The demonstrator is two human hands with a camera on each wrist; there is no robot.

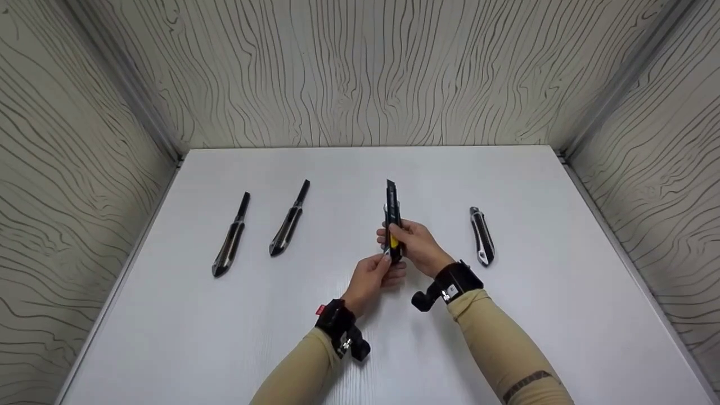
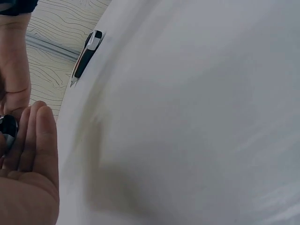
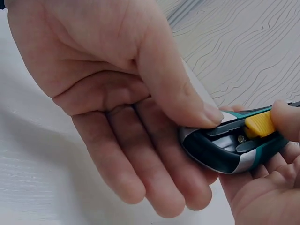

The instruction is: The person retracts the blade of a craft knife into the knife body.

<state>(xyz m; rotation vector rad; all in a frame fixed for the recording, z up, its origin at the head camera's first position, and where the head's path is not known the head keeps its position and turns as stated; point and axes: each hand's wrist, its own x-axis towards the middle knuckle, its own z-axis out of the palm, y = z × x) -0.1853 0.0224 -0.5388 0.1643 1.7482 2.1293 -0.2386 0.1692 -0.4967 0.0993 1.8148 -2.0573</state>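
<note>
Head view: both hands, left hand [image 1: 376,275] and right hand [image 1: 417,244], pinch the box cutter [image 1: 393,220] mid-table; blade looks extended, so a thumb slip on the yellow slider [image 3: 259,124] risks a cut.

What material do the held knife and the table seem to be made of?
Held knife: likely hard plastic, a dark teal glossy body with a yellow slider and silvery, perhaps metal trim; the shine suggests it. Table: smooth matte white, probably laminate or plastic; faint fine streaks show.
</note>
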